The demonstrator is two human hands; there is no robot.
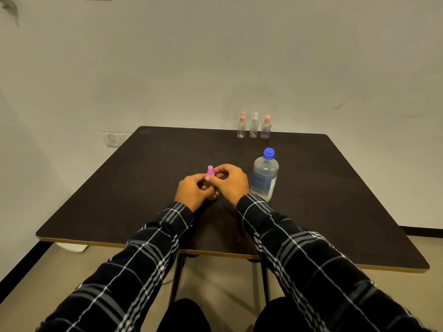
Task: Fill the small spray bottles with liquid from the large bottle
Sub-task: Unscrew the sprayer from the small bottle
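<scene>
Left hand (191,191) and right hand (231,182) grip spray bottle (210,170) well inside table (119,188) edges.

Wall (215,56): plain off-white, evenly lit, with a dark smudge (12,10) at upper left, faint scuff marks (339,106) at right, and a white switch plate (115,139) low down beside the table's far left corner. Table (335,188): one, square, dark brown matte top with rounded corners and a pale edge band (215,254), set close to the wall on thin dark metal legs (176,279). Floor (72,271): beige, bordered by black skirting (21,267) along the wall foot, with a white object (72,247) partly hidden beneath the table's near left edge.
</scene>
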